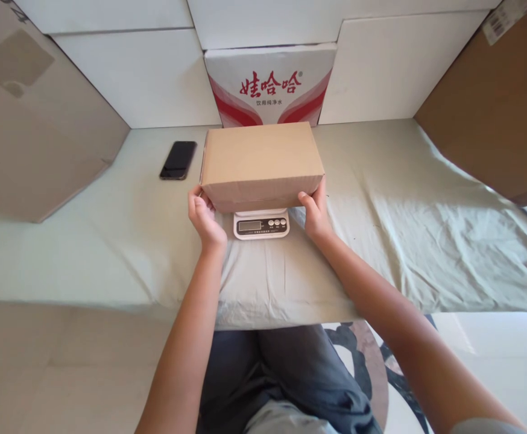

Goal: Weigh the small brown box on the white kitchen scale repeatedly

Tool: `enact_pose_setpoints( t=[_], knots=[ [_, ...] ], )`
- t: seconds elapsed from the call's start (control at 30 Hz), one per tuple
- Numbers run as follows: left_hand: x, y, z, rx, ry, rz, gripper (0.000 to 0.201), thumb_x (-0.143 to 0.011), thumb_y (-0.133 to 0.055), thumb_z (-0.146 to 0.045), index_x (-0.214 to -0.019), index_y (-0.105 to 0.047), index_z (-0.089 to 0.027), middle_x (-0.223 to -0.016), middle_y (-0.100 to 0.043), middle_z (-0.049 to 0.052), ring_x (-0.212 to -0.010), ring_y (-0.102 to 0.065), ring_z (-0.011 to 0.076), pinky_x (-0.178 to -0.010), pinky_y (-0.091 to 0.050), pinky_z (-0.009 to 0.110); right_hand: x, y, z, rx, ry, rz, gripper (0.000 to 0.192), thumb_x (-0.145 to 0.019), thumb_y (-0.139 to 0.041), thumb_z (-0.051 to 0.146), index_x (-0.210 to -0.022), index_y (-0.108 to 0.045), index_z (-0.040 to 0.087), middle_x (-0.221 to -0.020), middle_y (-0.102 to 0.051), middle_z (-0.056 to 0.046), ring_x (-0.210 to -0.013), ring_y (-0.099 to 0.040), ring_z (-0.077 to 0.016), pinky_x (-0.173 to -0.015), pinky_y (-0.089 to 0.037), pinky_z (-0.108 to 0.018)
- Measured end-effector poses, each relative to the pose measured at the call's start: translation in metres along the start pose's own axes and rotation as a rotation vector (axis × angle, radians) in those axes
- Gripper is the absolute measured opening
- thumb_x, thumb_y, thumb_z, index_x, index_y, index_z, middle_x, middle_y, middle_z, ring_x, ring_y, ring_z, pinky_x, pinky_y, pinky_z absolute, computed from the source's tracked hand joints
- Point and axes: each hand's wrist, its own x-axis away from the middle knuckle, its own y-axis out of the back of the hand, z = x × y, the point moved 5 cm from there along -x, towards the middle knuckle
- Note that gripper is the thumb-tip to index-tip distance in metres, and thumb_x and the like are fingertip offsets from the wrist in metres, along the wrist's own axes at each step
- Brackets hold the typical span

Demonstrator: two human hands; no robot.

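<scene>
The step in hand looks like weighing: the box (263, 154) sits between both hands, right above the scale (262, 226), whose near end with display and buttons juts out from beneath it. Whether the box bears on the pan or is held just clear of it, I cannot tell — the pan is hidden — nor whether it is being set down or picked up. The left hand (206, 220) holds the box's near left corner, fingers curled in against it; the right hand (316, 211) grips the near right corner, thumb on the front face, its other fingers mostly out of sight. For a true reading, the next move calls for a level, centred box and both hands off it; a tilt could let it slide, and its overhang may shade the display.

The box is plain tan cardboard, oblong, flat-topped, with crisp edges and a slightly creased front. The scale is smooth white plastic with rounded corners, a dark panel and three round buttons. The cloth (376, 181) beneath is pale green, thin and rumpled, most wrinkled at right. A phone (178, 160) — glossy, black, slab-shaped — lies left of the box; behind stands a white carton (270, 84) printed in red.
</scene>
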Motion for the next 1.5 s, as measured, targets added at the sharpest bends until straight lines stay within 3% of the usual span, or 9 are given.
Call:
enact_pose_setpoints(
  t=[0.2,0.33,0.47,0.57,0.7,1.0,1.2,1.37,1.5],
  knots=[
    [0.0,0.0,0.002,0.003,0.027,-0.019,0.068,-0.086,-0.058,-0.08,-0.116,-0.063,-0.02,-0.112,-0.078,0.012,-0.105,-0.076,0.0239,-0.084,-0.057,0.033,0.0,0.0,0.0,-0.006,-0.012,-0.018,0.077,-0.084,-0.065,0.063,-0.153,-0.046,0.034,-0.162,-0.056,-0.007,-0.161,-0.039,-0.0338,-0.141,-0.022,-0.06],
    [-0.002,0.003,0.003,0.001,0.019,-0.011,0.068,-0.087,-0.056,-0.08,-0.119,-0.063,-0.021,-0.124,-0.077,0.016,-0.121,-0.074,0.0283,-0.1,-0.058,0.039,-0.002,0.003,-0.002,0.007,0.009,-0.011,0.082,-0.084,-0.064,0.07,-0.155,-0.044,0.036,-0.168,-0.05,-0.004,-0.166,-0.032,-0.0325,-0.141,-0.021,-0.058],
    [-0.016,0.012,0.009,0.014,0.002,-0.031,0.064,-0.09,-0.051,-0.077,-0.122,-0.064,-0.024,-0.153,-0.065,0.016,-0.145,-0.062,0.0289,-0.121,-0.048,0.044,-0.008,0.018,-0.006,-0.049,0.061,-0.145,0.086,-0.084,-0.059,0.074,-0.16,-0.037,0.04,-0.177,-0.035,0.0,-0.172,-0.021,-0.0311,-0.141,-0.018,-0.06],
    [-0.027,0.016,0.019,0.0,0.029,-0.043,0.065,-0.094,-0.042,-0.077,-0.127,-0.064,-0.025,-0.161,-0.059,0.014,-0.151,-0.057,0.0268,-0.127,-0.043,0.045,-0.012,0.031,-0.01,-0.126,0.008,-0.259,0.084,-0.085,-0.055,0.074,-0.159,-0.037,0.039,-0.179,-0.032,0.0,-0.171,-0.024,-0.0315,-0.141,-0.016,-0.061],
    [-0.033,0.015,0.03,0.014,0.089,-0.043,0.074,-0.093,-0.041,-0.082,-0.133,-0.062,-0.023,-0.158,-0.061,0.017,-0.15,-0.058,0.0286,-0.126,-0.044,0.047,-0.013,0.038,-0.016,-0.192,-0.083,-0.34,0.083,-0.084,-0.051,0.076,-0.156,-0.041,0.036,-0.177,-0.036,-0.003,-0.17,-0.03,-0.0308,-0.141,-0.016,-0.059],
    [-0.029,0.016,0.031,-0.006,0.152,-0.018,0.097,-0.09,-0.023,-0.092,-0.144,-0.065,-0.023,-0.16,-0.061,0.018,-0.149,-0.059,0.027,-0.12,-0.049,0.04,-0.014,0.04,-0.034,-0.152,-0.136,-0.323,0.08,-0.086,-0.044,0.076,-0.156,-0.039,0.037,-0.178,-0.034,-0.003,-0.17,-0.03,-0.0256,-0.141,-0.019,-0.058],
    [-0.026,0.008,0.03,-0.041,0.125,0.043,0.104,-0.088,-0.02,-0.095,-0.156,-0.056,-0.025,-0.168,-0.052,0.015,-0.154,-0.054,0.0275,-0.117,-0.051,0.038,-0.02,0.05,-0.054,-0.131,-0.172,-0.348,0.083,-0.088,-0.034,0.084,-0.157,-0.04,0.037,-0.178,-0.034,-0.004,-0.169,-0.031,-0.0266,-0.14,-0.022,-0.06],
    [-0.023,0.006,0.025,-0.028,0.125,0.035,0.11,-0.088,-0.01,-0.095,-0.16,-0.051,-0.022,-0.167,-0.053,0.017,-0.154,-0.053,0.0273,-0.119,-0.05,0.039,-0.019,0.046,-0.054,-0.225,-0.187,-0.403,0.084,-0.085,-0.043,0.083,-0.149,-0.052,0.029,-0.173,-0.042,-0.009,-0.169,-0.032,-0.0297,-0.141,-0.019,-0.064],
    [-0.022,0.006,0.024,-0.016,0.11,0.045,0.108,-0.088,-0.013,-0.094,-0.155,-0.057,-0.023,-0.167,-0.053,0.017,-0.154,-0.053,0.0289,-0.12,-0.049,0.041,-0.015,0.038,-0.046,-0.216,-0.188,-0.36,0.086,-0.083,-0.045,0.084,-0.149,-0.053,0.028,-0.173,-0.043,-0.008,-0.171,-0.028,-0.0294,-0.142,-0.019,-0.061]
  ],
)
